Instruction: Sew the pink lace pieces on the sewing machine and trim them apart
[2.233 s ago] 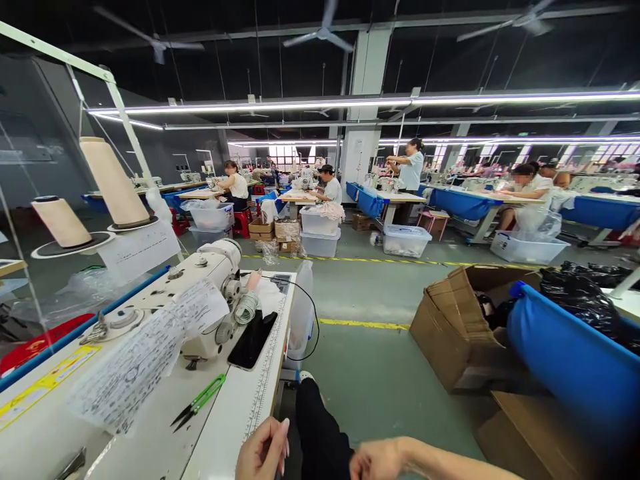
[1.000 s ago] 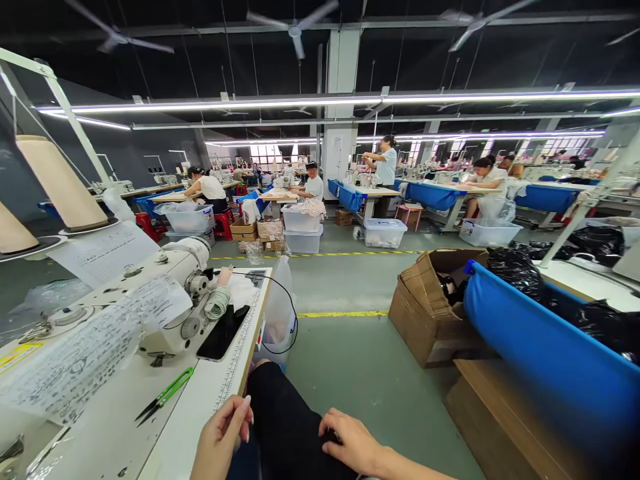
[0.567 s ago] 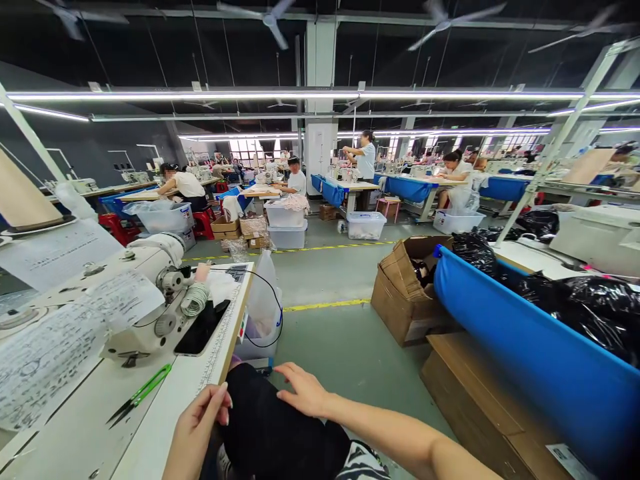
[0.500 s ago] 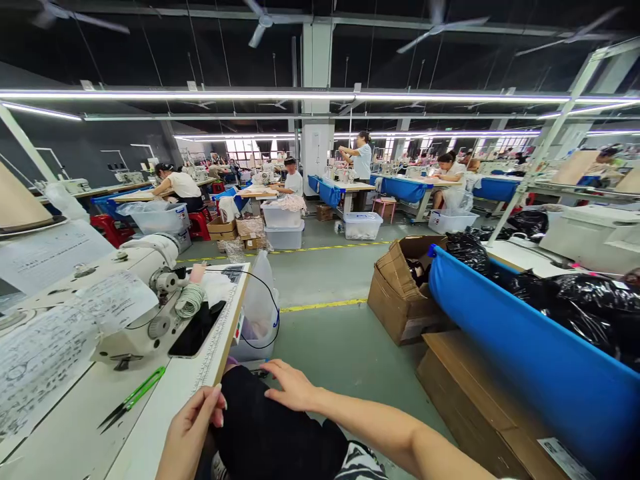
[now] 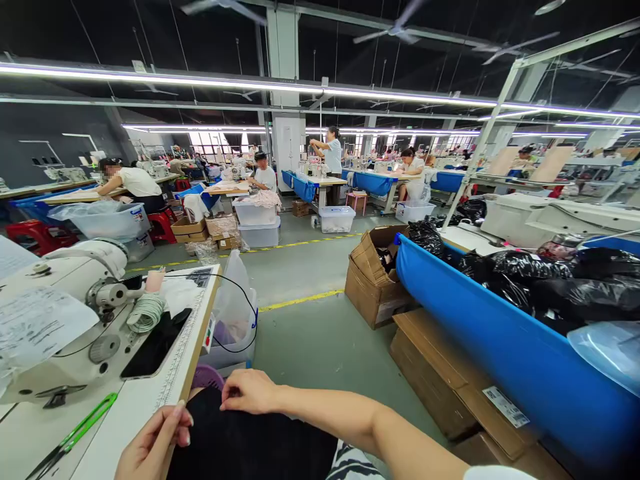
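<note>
My right hand rests on a black cloth over my lap, fingers curled and pinching its far edge. Down at the bottom edge, my left hand grips the near left edge of the same cloth, beside the edge of the white sewing table. A white sewing machine stands on the table to the left, with a black phone and green thread snips lying near it.
A blue fabric trough full of black bags runs along the right. Cardboard boxes sit on the floor beside it. A plastic bag hangs off the table end. Other people sew at tables across a yellow-lined aisle.
The view has turned to the right. My right hand moved forward from my lap's side onto the black cloth and curled on its edge. My left hand stays at the table edge.
</note>
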`<state>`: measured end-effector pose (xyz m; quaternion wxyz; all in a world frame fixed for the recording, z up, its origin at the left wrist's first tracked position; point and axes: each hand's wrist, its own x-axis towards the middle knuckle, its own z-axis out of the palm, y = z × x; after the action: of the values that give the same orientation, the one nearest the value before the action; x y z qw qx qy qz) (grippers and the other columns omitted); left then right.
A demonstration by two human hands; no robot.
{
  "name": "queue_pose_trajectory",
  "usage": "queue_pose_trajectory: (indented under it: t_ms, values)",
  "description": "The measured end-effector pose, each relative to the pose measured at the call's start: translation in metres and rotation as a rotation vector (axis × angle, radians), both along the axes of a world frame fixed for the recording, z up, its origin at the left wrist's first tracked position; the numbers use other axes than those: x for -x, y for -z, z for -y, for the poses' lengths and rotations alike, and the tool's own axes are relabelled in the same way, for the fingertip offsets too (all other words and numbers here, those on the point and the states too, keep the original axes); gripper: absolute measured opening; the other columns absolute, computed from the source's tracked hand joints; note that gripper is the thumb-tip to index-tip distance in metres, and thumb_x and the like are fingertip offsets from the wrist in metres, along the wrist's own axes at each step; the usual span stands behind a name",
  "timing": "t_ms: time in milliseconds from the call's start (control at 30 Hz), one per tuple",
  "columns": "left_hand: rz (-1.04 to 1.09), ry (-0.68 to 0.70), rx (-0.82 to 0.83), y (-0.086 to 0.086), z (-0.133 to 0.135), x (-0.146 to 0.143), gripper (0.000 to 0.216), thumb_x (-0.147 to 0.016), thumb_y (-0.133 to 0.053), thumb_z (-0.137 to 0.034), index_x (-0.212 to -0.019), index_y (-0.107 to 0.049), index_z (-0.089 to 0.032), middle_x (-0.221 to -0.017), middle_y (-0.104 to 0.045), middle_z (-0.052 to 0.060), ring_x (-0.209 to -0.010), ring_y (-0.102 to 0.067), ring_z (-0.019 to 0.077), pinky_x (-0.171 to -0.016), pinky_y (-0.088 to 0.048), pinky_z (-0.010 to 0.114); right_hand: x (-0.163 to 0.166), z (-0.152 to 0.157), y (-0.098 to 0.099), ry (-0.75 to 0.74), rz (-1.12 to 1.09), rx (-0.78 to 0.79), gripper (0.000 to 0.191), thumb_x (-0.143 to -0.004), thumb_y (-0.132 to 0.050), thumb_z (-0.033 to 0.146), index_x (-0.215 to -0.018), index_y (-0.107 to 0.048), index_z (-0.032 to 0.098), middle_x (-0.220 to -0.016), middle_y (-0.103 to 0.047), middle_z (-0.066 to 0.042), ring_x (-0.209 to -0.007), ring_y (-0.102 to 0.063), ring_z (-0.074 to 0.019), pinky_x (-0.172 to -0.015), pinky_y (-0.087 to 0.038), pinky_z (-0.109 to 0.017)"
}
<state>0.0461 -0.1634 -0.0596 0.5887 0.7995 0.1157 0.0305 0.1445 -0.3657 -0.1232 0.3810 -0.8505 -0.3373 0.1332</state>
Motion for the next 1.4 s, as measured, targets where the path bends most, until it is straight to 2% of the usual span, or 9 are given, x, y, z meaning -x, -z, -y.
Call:
queue_pose_trajectory:
  t_ms: [200,333,567,700,800,1000,1133,1200,1400]
  values:
    - [-0.012,-0.015,-0.043,0.003,-0.003,-0.001,0.074,-0.053,-0.069,-0.09,-0.07,-0.071,-0.018,-0.066,-0.066,0.006,-0.071,-0.065,0.023,-0.072,-0.057,0.029,0.014,-0.033,0.008,0.008,-0.004,-0.01,0.017,-0.089,-0.072,0.041,-0.089,-0.067,0.025,-0.096,-0.067,0.005,-0.088,-0.063,-0.0133,-0.064,-0.038,-0.021]
    - [0.003,-0.045,-0.055,-0.008,0.008,0.001,0.075,-0.05,-0.067,-0.093,-0.064,-0.067,-0.019,-0.063,-0.064,0.005,-0.071,-0.063,0.0219,-0.074,-0.055,0.027,0.022,-0.072,0.022,0.048,-0.014,0.078,0.017,-0.086,-0.067,0.045,-0.093,-0.067,0.029,-0.102,-0.072,0.005,-0.095,-0.069,-0.0193,-0.068,-0.047,-0.025]
    - [0.032,-0.085,0.022,-0.026,0.024,0.006,0.074,-0.046,-0.071,-0.091,-0.061,-0.064,-0.019,-0.059,-0.061,0.003,-0.065,-0.059,0.0196,-0.064,-0.052,0.026,0.036,-0.119,0.033,0.05,-0.112,0.221,0.019,-0.083,-0.065,0.038,-0.094,-0.068,0.022,-0.098,-0.077,-0.007,-0.081,-0.074,-0.0275,-0.06,-0.051,-0.03]
    - [0.084,-0.017,0.069,-0.021,0.023,0.008,0.066,-0.064,-0.069,-0.084,-0.066,-0.065,-0.018,-0.059,-0.058,0.002,-0.063,-0.055,0.0166,-0.061,-0.048,0.024,0.032,-0.098,0.039,-0.071,-0.147,0.216,0.016,-0.078,-0.072,0.036,-0.084,-0.071,0.02,-0.089,-0.077,-0.005,-0.08,-0.073,-0.0274,-0.063,-0.052,-0.03]
    - [0.162,-0.012,0.081,-0.015,0.023,0.012,0.057,-0.078,-0.066,-0.074,-0.069,-0.064,-0.018,-0.061,-0.056,0.001,-0.063,-0.054,0.0149,-0.065,-0.047,0.024,0.026,-0.057,0.046,-0.128,-0.152,0.151,0.009,-0.08,-0.07,0.023,-0.087,-0.075,0.024,-0.091,-0.077,0.003,-0.087,-0.072,-0.0192,-0.075,-0.052,-0.024]
    - [0.233,-0.063,0.101,-0.006,0.024,0.015,0.045,-0.09,-0.062,-0.06,-0.074,-0.064,-0.018,-0.064,-0.057,0.0,-0.064,-0.054,0.015,-0.069,-0.046,0.026,0.028,0.018,0.066,-0.041,-0.211,0.107,0.025,-0.078,-0.058,0.002,-0.091,-0.076,0.015,-0.087,-0.078,-0.002,-0.078,-0.072,-0.0144,-0.069,-0.052,-0.02]
    - [0.235,-0.042,-0.041,-0.015,0.032,0.007,0.042,-0.094,-0.055,-0.054,-0.072,-0.059,-0.018,-0.059,-0.054,-0.001,-0.058,-0.056,0.015,-0.062,-0.048,0.026,0.029,0.018,0.068,-0.075,-0.214,0.078,0.023,-0.079,-0.057,-0.001,-0.087,-0.072,0.014,-0.079,-0.076,-0.002,-0.069,-0.069,-0.0123,-0.065,-0.053,-0.022]
    - [0.255,0.004,-0.256,-0.021,0.043,0.011,0.037,-0.097,-0.046,-0.045,-0.073,-0.056,-0.019,-0.06,-0.056,-0.001,-0.057,-0.057,0.0153,-0.059,-0.047,0.026,0.029,0.01,0.063,-0.184,-0.197,0.055,0.023,-0.077,-0.057,0.0,-0.083,-0.072,0.016,-0.078,-0.075,-0.001,-0.07,-0.068,-0.0127,-0.069,-0.053,-0.022]
    - [0.078,-0.096,-0.358,-0.004,0.088,0.082,0.014,-0.09,-0.065,-0.034,-0.085,-0.07,-0.022,-0.087,-0.073,-0.001,-0.081,-0.067,0.0141,-0.074,-0.049,0.022,0.034,-0.008,0.048,-0.569,-0.139,-0.01,0.017,-0.089,-0.056,0.026,-0.093,-0.071,0.02,-0.096,-0.074,-0.008,-0.09,-0.066,-0.0231,-0.088,-0.053,-0.038]
